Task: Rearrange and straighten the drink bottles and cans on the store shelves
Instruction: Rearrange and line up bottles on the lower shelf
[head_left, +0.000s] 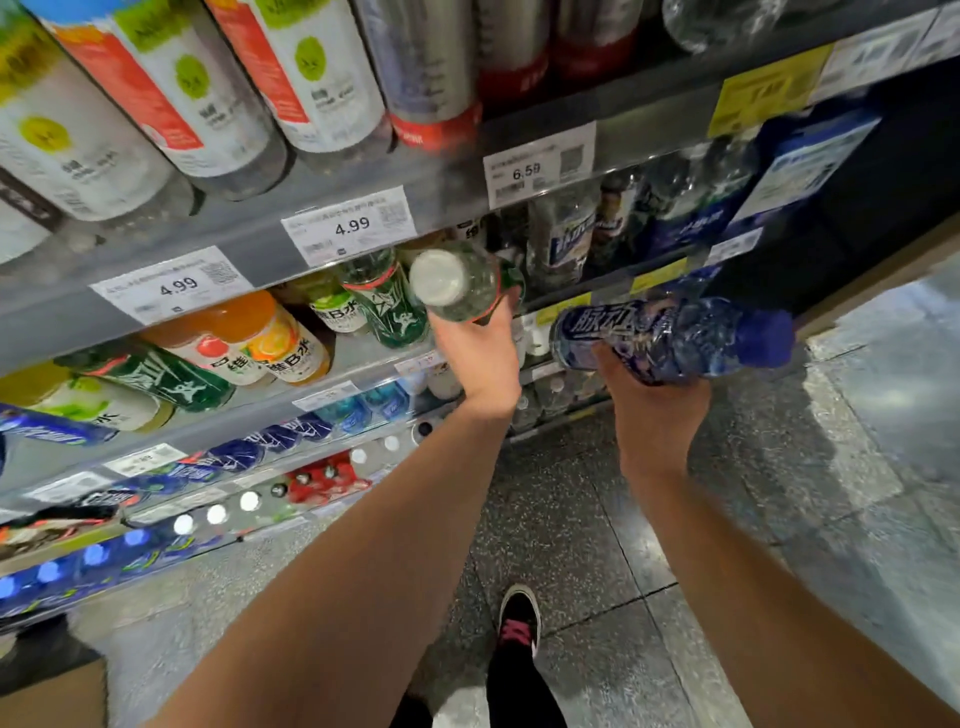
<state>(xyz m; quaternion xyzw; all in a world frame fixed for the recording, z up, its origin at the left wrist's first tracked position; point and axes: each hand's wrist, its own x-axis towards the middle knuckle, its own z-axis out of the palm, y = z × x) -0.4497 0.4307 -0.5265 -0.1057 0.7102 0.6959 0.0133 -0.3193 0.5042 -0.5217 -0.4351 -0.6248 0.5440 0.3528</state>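
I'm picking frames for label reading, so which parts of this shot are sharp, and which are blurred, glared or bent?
Head view: the 4.99 price tag reads sharply; the blue bottle in the right hand is somewhat smeared, though its large label characters show; the clear bottle in the left hand is soft; ceiling light glares on the floor; wide-angle distortion bends the shelf edge.

green bottles (387, 304) crowding shelf front, open aisle floor (597, 519) below

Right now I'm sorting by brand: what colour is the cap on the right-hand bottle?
Blue, on the blue bottle; head view shows it.
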